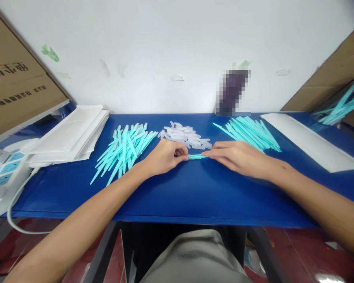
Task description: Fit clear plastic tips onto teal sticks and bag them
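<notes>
My left hand (164, 156) and my right hand (238, 158) meet over the middle of the blue table (177, 196). Between them they pinch one thin turquoise plastic stick (197, 156), the left fingers closed on its left end, where a clear cap seems to sit, the right fingers on its right end. Just behind the hands lies a heap of small clear plastic caps (185, 136). A pile of turquoise sticks with caps (124, 151) lies to the left. Another pile of bare turquoise sticks (250, 131) lies to the right.
A stack of white bags (73, 133) sits at the left, with a cardboard box (14, 86) and a white power strip (0, 173) beyond it. A white sheet (309, 141) lies at the right, near more sticks in a clear container (342, 105). A white wall closes off the back.
</notes>
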A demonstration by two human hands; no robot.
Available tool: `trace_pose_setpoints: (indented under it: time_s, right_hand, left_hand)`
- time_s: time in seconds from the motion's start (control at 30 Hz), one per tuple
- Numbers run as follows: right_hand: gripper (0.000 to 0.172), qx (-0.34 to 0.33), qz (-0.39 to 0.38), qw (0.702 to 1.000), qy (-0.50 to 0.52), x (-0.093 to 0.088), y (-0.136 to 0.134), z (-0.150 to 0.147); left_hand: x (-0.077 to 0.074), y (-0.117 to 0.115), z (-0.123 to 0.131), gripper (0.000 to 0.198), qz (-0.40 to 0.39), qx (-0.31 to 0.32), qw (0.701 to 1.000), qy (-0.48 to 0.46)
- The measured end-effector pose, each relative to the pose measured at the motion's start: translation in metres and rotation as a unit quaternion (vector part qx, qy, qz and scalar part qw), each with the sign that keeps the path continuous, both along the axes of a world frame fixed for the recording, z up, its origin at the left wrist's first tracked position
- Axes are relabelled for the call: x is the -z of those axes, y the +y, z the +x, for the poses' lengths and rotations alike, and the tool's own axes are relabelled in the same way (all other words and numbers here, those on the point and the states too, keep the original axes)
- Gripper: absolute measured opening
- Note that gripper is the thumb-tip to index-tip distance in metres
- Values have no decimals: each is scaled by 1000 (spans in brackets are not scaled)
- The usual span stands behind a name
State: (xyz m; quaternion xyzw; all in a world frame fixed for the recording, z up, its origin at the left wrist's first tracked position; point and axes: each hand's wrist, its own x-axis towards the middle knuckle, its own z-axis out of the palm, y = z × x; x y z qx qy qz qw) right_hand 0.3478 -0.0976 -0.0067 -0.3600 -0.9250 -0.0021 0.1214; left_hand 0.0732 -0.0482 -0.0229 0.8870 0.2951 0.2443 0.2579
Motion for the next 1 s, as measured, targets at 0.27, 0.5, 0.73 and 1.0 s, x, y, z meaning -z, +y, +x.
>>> trace_pose_setpoints:
  time_s: [0.27,0.5,0.73,1.0]
  right_hand:
    - [38,-7,-5,999,36,9,-2,-9]
    - [34,14,17,999,48,17,-3,-15]
    - [36,13,36,999,38,13,-7,-19]
    - [40,363,74,929,-1,-17,33,44]
  left_hand:
    - [6,-2,5,14,71,10,997,28]
    - [6,-4,7,16,109,29,992,63]
    - [6,-4,3,24,222,70,963,138]
    - [-31,32,-55,32,313,-114,936,111]
